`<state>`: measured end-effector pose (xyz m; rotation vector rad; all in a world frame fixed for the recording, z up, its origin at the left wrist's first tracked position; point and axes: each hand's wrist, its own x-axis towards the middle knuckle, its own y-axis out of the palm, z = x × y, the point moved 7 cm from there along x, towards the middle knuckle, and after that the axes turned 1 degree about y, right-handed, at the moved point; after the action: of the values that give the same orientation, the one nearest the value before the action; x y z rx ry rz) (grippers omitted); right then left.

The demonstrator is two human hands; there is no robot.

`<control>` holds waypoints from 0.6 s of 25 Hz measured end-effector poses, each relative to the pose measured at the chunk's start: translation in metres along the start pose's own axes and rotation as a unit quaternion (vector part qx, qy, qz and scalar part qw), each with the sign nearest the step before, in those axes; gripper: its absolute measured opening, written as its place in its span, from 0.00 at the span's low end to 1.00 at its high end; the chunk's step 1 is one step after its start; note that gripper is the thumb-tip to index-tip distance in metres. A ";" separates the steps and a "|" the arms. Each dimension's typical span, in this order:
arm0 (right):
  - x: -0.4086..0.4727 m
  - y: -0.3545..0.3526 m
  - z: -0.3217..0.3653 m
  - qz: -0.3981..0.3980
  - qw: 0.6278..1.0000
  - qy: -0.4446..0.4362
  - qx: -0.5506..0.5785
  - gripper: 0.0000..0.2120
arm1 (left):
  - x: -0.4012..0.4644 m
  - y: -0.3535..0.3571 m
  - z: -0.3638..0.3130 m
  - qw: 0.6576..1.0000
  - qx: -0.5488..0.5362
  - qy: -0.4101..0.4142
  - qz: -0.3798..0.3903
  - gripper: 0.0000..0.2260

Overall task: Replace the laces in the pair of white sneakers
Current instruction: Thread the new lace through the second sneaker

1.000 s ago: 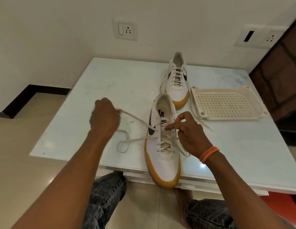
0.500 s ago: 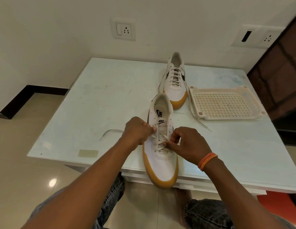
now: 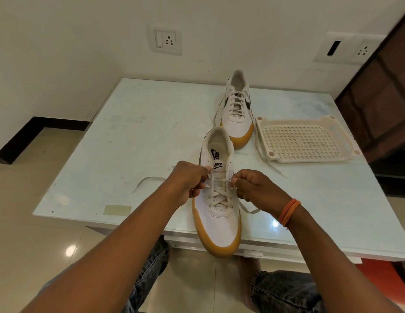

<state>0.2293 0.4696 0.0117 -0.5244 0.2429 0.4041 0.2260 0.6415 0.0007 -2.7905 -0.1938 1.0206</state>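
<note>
I'm seeing my left hand, back from pulling slack, joining my right hand pinching the cream flat lace at the near gum-soled white sneaker, lacing upward.

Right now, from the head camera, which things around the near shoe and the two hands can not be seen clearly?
- Head view: where the lace sits inside each grip; the curled fingers of the left hand and right hand cover it.
- Head view: the left lace end passes behind the left forearm.
- Head view: the far shoe has laces too small to judge whether knotted.
- Head view: the near shoe hides the table edge under its toe.
</note>
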 end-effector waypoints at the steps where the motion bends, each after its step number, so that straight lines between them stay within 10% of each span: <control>1: -0.001 -0.001 0.001 0.003 1.000 0.005 0.030 0.10 | 0.000 0.000 0.000 1.000 0.001 0.000 0.000 0.08; 15: -0.003 -0.024 -0.008 0.027 0.999 0.005 -0.015 0.05 | -0.012 -0.027 -0.022 0.995 -0.060 0.063 -0.054 0.06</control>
<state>0.2355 0.4455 0.0160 -0.5513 0.2620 0.4589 0.2298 0.6636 0.0302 -2.9035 -0.3963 0.8307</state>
